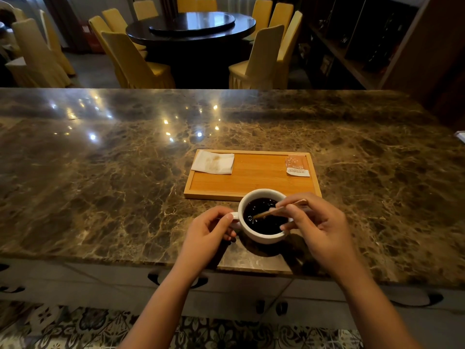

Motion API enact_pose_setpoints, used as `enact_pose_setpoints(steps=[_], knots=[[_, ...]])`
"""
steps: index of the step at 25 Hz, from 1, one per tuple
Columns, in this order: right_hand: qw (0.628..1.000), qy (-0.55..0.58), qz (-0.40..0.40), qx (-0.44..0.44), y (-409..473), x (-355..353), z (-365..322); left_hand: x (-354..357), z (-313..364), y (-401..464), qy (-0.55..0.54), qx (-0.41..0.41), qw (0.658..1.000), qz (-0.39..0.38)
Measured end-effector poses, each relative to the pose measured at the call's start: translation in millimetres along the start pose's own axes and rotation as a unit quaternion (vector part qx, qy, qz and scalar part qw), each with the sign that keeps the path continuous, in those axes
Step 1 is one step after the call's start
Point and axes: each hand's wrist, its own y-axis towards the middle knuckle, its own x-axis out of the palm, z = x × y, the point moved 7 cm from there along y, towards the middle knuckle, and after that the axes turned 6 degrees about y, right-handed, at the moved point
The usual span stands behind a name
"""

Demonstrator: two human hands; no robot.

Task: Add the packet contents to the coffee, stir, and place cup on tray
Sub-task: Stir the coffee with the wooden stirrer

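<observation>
A white cup (261, 238) of dark coffee stands on the marble counter, just in front of a wooden tray (251, 182). My left hand (208, 233) pinches the cup's handle on its left side. My right hand (319, 225) holds a thin wooden stir stick (274, 211) whose tip dips into the coffee. An orange and white packet (297, 166) lies flat in the tray's far right corner.
A folded, stained white napkin (213, 162) lies in the tray's far left corner. The marble counter (100, 172) stretches wide to the left and right. Beyond it stand yellow-covered chairs (136, 61) around a dark round table (191, 26), and shelving at the right.
</observation>
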Motion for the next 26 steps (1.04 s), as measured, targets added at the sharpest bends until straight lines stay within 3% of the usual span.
enact_pose_setpoints(steps=[4, 9, 13, 19, 26], knots=[[0.988, -0.137, 0.036, -0.057, 0, -6, -6, 0, 0, -1, -0.002, 0.001, 1.0, -0.001], [0.969, -0.233, 0.009, -0.086, -6, -8, -19, 0, 1, -1, -0.008, 0.004, 1.0, -0.003], [0.972, -0.226, 0.023, -0.061, -9, -11, -25, 1, 1, -1, -0.006, 0.006, 1.0, -0.005], [0.996, -0.076, 0.044, -0.021, -4, 2, -5, 0, 0, -1, -0.004, 0.009, 1.0, -0.006], [0.971, -0.222, 0.033, -0.083, -8, -5, -16, 1, -1, -1, -0.004, 0.015, 1.0, -0.009]])
